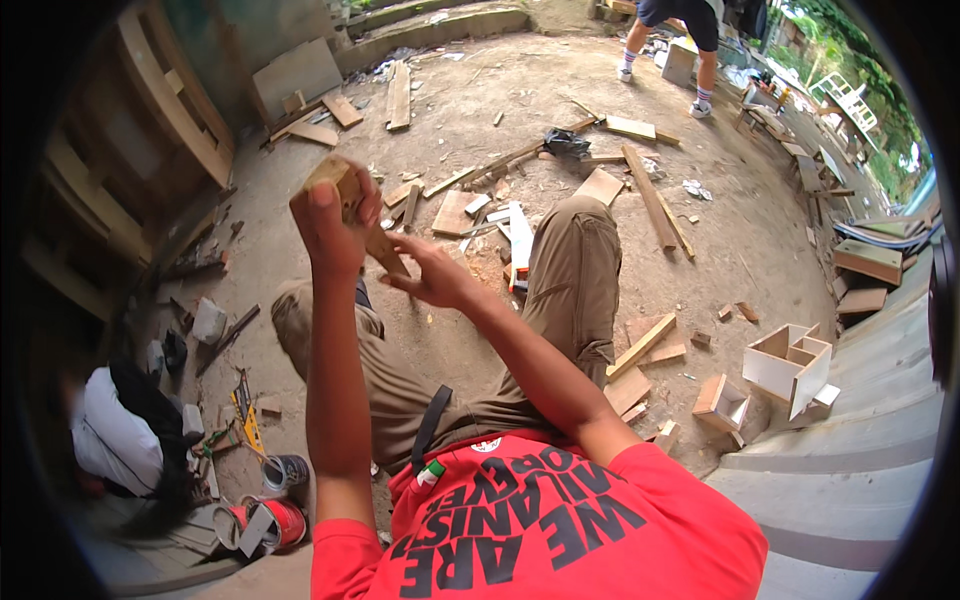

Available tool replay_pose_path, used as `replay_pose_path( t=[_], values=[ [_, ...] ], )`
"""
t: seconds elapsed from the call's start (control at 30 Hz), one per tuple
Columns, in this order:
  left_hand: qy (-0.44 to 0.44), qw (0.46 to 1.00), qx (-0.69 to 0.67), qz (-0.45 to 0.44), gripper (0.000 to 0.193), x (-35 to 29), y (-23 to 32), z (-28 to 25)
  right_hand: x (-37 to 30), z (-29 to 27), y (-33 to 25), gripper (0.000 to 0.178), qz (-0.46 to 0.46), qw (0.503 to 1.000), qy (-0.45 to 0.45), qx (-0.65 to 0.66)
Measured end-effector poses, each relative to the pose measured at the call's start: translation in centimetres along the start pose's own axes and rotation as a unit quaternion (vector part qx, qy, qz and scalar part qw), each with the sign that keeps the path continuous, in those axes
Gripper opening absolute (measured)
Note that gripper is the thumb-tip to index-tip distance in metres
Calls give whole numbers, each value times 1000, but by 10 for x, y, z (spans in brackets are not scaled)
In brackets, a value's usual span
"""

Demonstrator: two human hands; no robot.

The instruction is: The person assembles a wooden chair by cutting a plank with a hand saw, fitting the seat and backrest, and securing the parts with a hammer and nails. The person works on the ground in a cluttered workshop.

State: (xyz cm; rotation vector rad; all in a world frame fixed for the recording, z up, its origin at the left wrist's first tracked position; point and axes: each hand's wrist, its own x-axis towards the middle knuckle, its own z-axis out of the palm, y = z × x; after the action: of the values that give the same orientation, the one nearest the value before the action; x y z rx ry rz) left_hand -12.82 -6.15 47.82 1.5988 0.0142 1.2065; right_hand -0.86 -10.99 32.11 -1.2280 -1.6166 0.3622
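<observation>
A brown piece of wood [381, 246], thick at its upper end and narrower below, is held up tilted over my knees. My left hand [335, 215] is closed round its thick upper part, the thumb lying against the near face. Lower down, my right hand [437, 274] has its thumb and fingers at the narrow end, lightly gripping it. On the ground beyond my knees lies a white handsaw-like blade [520, 238] with an orange part, partly hidden by my right leg.
Wood offcuts [455, 213] and long strips [650, 198] litter the dirt floor ahead. To the right stand a partitioned wooden box [787, 366] and a smaller box [721, 403]. Paint cans [286, 522] and a yellow handsaw [246, 408] sit at left. Another person [690, 25] stands far right.
</observation>
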Motion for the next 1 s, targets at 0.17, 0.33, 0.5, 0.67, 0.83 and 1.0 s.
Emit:
replay_pose_path(
  t=[0.17, 0.33, 0.5, 0.67, 0.83, 1.0],
  values=[
    [-29, 991, -130, -6, 63, 6, -7, -21, 9, 11, 1, 45, -53, 992, 112, -11],
    [-43, 998, 21, 44, 77, 2, -6, -12, 6, 20, -7, 31, 0, 978, 208, 16],
    [32, 973, 229, -8, 41, -55, -69, -27, 0, 18, -6, 30, -13, 978, 206, 40],
    [101, 964, 243, -45, 39, -108, -122, -35, -8, 12, -1, 31, -22, 983, 180, 32],
    [110, 966, 220, -82, 41, -127, -135, -35, -16, 9, 4, 29, -25, 989, 145, -10],
    [105, 966, 226, -72, 42, -133, -135, -36, -20, 8, 4, 27, -35, 989, 137, -31]
  ],
)
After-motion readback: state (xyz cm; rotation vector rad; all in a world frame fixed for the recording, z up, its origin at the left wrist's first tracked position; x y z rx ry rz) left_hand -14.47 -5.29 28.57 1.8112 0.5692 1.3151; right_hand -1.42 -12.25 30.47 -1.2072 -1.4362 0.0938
